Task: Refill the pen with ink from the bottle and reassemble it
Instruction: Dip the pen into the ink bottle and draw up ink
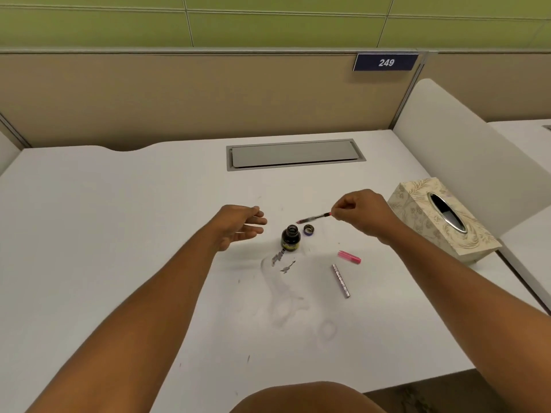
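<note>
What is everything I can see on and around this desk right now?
Ink bottle: one, dark glass, open, centre of the desk.
Bottle cap: one, purple, just right of the ink bottle.
Pen section: one, dark with pink ends, held above the bottle cap.
Pink pen part: one, pink, lying right of the ink bottle.
Silver pen part: one, metallic, lying nearer the person than the pink pen part.
Ink smudges: several, grey, just in front of the ink bottle.
Tissue box: one, cream patterned, right side.
Cable hatch: one, grey, back of the desk.
Number sign: one, navy, reads 249, on the partition.
Desk: one, white.
Left hand: one, open, empty, left of the ink bottle.
Right hand: one, fingers pinching the pen section.
</note>
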Available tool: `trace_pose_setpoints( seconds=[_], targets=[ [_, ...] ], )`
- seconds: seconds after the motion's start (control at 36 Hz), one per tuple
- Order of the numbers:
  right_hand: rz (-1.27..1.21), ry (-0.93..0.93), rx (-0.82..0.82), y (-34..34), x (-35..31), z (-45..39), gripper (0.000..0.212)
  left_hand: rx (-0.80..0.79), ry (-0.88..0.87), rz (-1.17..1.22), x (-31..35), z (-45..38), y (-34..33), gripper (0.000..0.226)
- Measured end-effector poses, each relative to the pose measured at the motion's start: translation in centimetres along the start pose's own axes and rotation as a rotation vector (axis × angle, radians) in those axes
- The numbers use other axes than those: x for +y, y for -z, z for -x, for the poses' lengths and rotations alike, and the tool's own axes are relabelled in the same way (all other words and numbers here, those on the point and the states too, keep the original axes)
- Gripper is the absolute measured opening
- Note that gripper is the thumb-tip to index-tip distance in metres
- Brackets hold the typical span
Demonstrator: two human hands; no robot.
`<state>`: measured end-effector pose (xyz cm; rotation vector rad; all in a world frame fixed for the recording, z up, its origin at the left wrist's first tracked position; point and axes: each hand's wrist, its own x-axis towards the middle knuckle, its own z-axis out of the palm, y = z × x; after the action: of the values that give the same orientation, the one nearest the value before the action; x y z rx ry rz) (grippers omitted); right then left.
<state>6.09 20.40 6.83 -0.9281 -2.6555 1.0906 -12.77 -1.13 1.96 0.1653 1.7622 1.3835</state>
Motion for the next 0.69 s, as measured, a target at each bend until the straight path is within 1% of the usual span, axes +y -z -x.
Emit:
trace_pose_setpoints(
  seconds=[0.14,0.28,0.47,0.58,0.69],
  targets=[
    [0.120,0.078,-0.021,0.0,-1.2,-1.9,0.013,-0.023,0.030,-0.026,0.0,-0.8,-0.8,0.028],
    [0.107,0.123,-0.004,-0.5,-1.8,-3.3,0.018,-0.037,0.041,0.011,-0.1,-1.7,-1.3,0.025],
    [0.101,0.162,0.022,-1.6,-2.4,-4.6,0.022,-0.039,0.060,0.020,0.0,-2.7,-1.0,0.028],
    [0.156,0.194,-0.002,-2.6,-2.9,-5.2,0.021,-0.041,0.061,-0.004,0.3,-3.1,-1.0,0.028],
    [0.224,0.229,-0.042,-3.5,-3.2,-5.6,0.020,-0.083,0.061,-0.035,0.4,-3.3,-1.2,0.026]
  ],
)
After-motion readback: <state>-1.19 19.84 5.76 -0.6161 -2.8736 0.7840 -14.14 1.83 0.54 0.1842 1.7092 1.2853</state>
